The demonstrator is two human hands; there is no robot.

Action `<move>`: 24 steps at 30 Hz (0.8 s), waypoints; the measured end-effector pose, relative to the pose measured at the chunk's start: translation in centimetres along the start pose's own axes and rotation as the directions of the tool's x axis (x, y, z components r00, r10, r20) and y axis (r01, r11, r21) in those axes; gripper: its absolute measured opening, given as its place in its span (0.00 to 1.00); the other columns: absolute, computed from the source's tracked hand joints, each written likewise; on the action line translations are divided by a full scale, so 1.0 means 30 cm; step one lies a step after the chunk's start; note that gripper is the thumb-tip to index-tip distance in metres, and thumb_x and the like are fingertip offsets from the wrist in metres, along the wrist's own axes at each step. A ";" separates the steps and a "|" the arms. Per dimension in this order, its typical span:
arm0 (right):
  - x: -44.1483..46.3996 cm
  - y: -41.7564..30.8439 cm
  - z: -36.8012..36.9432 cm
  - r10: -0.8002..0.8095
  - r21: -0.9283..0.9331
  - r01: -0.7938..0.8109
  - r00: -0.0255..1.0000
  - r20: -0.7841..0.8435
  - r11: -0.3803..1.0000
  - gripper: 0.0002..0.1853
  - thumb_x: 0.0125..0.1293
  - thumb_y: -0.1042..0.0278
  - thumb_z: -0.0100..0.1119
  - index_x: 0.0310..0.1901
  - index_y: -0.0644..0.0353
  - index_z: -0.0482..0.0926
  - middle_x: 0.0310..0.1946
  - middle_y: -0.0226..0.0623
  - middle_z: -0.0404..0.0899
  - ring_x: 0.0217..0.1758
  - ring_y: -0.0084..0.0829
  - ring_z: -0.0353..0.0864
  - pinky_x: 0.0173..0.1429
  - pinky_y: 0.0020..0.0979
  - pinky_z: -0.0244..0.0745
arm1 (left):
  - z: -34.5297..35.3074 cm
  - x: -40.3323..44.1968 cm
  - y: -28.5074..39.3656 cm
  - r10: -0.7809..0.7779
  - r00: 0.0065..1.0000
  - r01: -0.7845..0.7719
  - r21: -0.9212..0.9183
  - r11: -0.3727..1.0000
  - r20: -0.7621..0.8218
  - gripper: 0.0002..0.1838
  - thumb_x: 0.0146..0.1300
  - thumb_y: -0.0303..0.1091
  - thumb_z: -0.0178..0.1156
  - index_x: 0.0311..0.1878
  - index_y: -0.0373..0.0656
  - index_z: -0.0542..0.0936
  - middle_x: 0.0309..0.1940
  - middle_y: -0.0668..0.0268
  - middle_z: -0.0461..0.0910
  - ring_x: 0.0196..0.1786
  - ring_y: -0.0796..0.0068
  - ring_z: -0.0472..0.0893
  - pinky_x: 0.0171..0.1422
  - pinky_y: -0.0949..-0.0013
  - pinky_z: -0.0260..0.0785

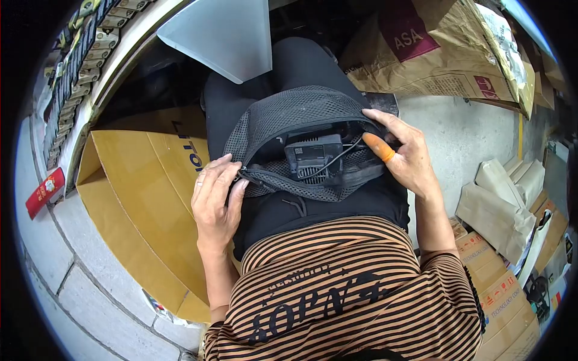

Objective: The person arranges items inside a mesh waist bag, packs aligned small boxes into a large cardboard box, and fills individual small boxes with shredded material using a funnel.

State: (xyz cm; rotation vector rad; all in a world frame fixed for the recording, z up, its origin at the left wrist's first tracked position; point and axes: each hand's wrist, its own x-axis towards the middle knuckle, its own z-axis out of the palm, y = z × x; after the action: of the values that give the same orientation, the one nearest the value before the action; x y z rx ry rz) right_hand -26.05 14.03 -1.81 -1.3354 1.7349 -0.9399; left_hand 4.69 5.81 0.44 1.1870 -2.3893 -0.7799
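A black mesh zip bag [289,108] lies across my lap with its mouth gaping toward me. Inside it sits a boxy black device with vent slots [314,157] and a thin cable running from it; its exact kind is unclear. Thumb and fingers of my left hand [218,195] pinch the zipper at the bag's left corner. My right hand [404,150] grips the right end of the opening, fingers outside and the thumb at the inner edge. An orange finger cot [379,147] covers that thumb.
Beyond my knees hangs a grey metal panel [226,42]. An open cardboard box [141,210] stands at my left, by the paved floor [108,289]. At right are a large brown paper sack [439,60], folded paper bags [500,204] and cartons [503,307].
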 end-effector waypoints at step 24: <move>0.014 -0.001 0.083 -0.017 0.108 0.039 0.979 -0.203 0.993 0.09 0.59 0.81 0.61 0.42 0.66 0.81 0.22 0.28 0.77 0.18 0.18 0.62 0.23 0.21 0.56 | -0.029 0.034 0.047 0.033 0.998 -0.034 -0.015 0.999 -0.047 0.10 0.54 0.18 0.63 0.41 0.34 0.81 0.32 0.61 0.78 0.31 0.70 0.72 0.38 0.72 0.67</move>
State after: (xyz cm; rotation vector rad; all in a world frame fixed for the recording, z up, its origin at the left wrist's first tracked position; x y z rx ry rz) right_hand -23.92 13.34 -2.99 -1.2299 1.7884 -1.2061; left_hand 3.71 5.41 2.06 1.1432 -2.3547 -0.7506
